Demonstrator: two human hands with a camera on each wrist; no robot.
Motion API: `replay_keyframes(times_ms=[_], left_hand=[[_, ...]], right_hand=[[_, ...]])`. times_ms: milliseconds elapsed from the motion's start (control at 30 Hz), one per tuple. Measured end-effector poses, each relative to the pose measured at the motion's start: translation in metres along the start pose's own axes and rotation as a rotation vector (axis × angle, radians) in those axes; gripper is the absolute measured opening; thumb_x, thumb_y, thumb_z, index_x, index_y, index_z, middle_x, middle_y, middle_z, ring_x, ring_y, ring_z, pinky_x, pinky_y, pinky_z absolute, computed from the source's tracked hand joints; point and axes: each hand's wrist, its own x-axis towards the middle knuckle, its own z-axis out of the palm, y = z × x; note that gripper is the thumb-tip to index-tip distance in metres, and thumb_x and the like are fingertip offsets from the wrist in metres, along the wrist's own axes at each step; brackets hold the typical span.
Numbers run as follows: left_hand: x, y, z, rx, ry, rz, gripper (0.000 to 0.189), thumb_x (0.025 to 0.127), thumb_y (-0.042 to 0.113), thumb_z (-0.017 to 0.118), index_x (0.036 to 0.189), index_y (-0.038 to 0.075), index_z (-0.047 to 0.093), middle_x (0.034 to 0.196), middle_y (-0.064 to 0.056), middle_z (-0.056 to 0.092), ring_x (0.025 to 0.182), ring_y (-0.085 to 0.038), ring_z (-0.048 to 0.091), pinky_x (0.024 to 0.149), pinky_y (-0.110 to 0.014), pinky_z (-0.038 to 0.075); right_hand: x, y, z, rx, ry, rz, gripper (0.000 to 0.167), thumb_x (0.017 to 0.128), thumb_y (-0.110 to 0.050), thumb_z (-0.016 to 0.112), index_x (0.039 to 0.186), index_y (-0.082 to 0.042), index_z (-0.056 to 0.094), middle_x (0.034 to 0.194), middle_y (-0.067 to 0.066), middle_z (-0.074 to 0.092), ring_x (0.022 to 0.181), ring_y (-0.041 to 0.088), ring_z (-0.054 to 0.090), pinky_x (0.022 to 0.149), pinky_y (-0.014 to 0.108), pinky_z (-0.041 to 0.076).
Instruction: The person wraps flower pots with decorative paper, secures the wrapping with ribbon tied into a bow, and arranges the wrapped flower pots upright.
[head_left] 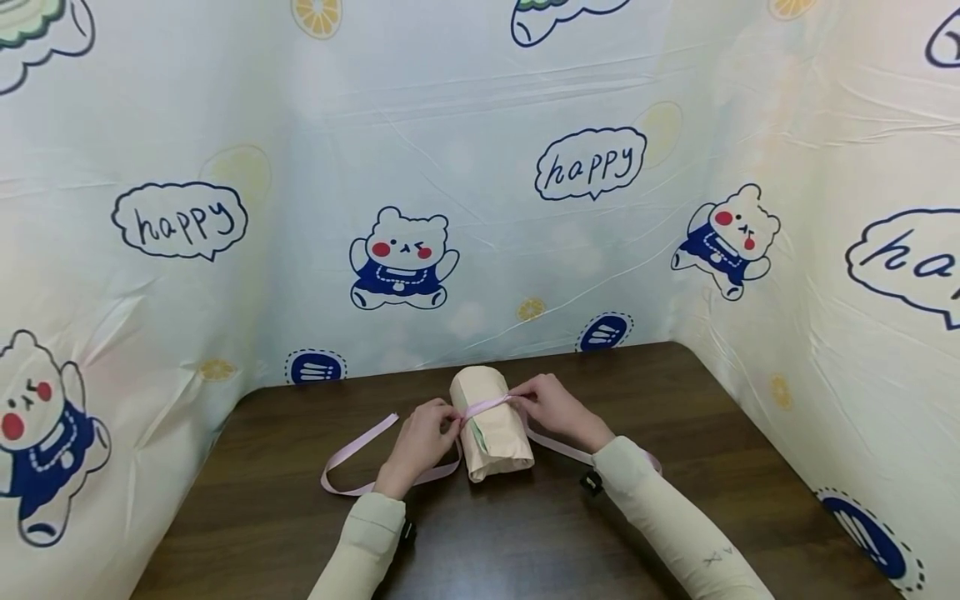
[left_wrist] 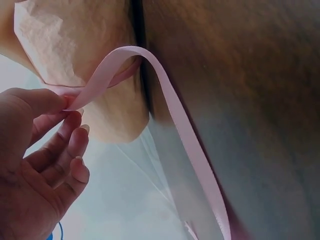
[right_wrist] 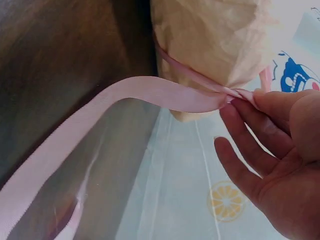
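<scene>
A tan paper-wrapped bundle lies lengthwise on the table, with a small green patch showing on its near part. A pink ribbon is wrapped around its middle and crosses over the top. At the bundle's left side my left hand pinches the ribbon between thumb and index finger; in the left wrist view its other fingers curl loosely. My right hand pinches the ribbon at the right side, where the right wrist view shows the strip twisted at the fingertips. From each hand a loose ribbon tail runs down to the table.
The dark wooden table extends around the bundle. On the left a ribbon tail curls across the wood; on the right another tail passes under the forearm. A printed curtain with bears and "happy" lettering encloses the back and both sides.
</scene>
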Motion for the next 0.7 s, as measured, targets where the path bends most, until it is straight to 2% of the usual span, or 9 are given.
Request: replay_keyframes(times_ms=[133, 200, 333, 500, 567, 700], left_hand=[[0.001, -0.002, -0.002, 0.016, 0.001, 0.002, 0.007, 0.094, 0.016, 0.073, 0.089, 0.016, 0.077, 0.087, 0.004, 0.065, 0.067, -0.006, 0.054, 0.058, -0.024, 0.046], [0.001, -0.003, -0.003, 0.024, 0.004, -0.006, 0.005, 0.095, 0.015, 0.073, 0.092, 0.015, 0.077, 0.087, 0.004, 0.065, 0.067, -0.005, 0.052, 0.058, -0.024, 0.045], [0.003, -0.005, -0.006, 0.008, 0.012, -0.025, 0.004, 0.095, 0.012, 0.071, 0.098, 0.012, 0.074, 0.085, 0.003, 0.066, 0.064, -0.006, 0.051, 0.056, -0.024, 0.045], [0.005, -0.006, -0.008, -0.004, 0.016, -0.038, 0.005, 0.096, 0.011, 0.069, 0.099, 0.011, 0.074, 0.084, 0.002, 0.067, 0.063, -0.006, 0.052, 0.054, -0.025, 0.045], [0.005, -0.006, -0.009, -0.005, 0.016, -0.037, 0.005, 0.096, 0.01, 0.07, 0.098, 0.011, 0.074, 0.084, 0.002, 0.068, 0.063, -0.006, 0.052, 0.055, -0.025, 0.045], [0.005, -0.005, -0.009, -0.005, 0.016, -0.03, 0.006, 0.095, 0.009, 0.07, 0.097, 0.011, 0.075, 0.083, 0.003, 0.068, 0.063, -0.006, 0.053, 0.055, -0.025, 0.045]], right_hand=[[-0.004, -0.005, -0.005, -0.088, 0.052, 0.03, 0.014, 0.099, -0.015, 0.067, 0.101, -0.01, 0.08, 0.087, 0.001, 0.075, 0.068, 0.005, 0.06, 0.064, 0.026, 0.053], [-0.006, -0.007, -0.007, -0.084, 0.064, 0.058, 0.011, 0.097, -0.017, 0.069, 0.096, -0.01, 0.077, 0.088, -0.002, 0.073, 0.074, 0.006, 0.062, 0.069, 0.027, 0.054], [-0.007, -0.008, -0.01, 0.006, 0.041, 0.111, 0.011, 0.099, -0.019, 0.064, 0.095, -0.01, 0.069, 0.09, 0.0, 0.066, 0.077, 0.013, 0.059, 0.069, 0.028, 0.053], [-0.006, -0.009, -0.012, 0.121, 0.027, 0.131, 0.023, 0.105, -0.021, 0.055, 0.096, -0.007, 0.071, 0.093, 0.011, 0.068, 0.077, 0.016, 0.056, 0.066, 0.026, 0.048], [-0.006, -0.011, -0.012, 0.167, 0.037, 0.131, 0.024, 0.105, -0.022, 0.056, 0.095, -0.007, 0.072, 0.094, 0.015, 0.069, 0.077, 0.017, 0.056, 0.065, 0.025, 0.047], [-0.006, -0.016, -0.014, 0.281, 0.071, 0.131, 0.017, 0.102, -0.017, 0.062, 0.096, -0.005, 0.07, 0.094, 0.016, 0.071, 0.077, 0.021, 0.062, 0.066, 0.026, 0.053]])
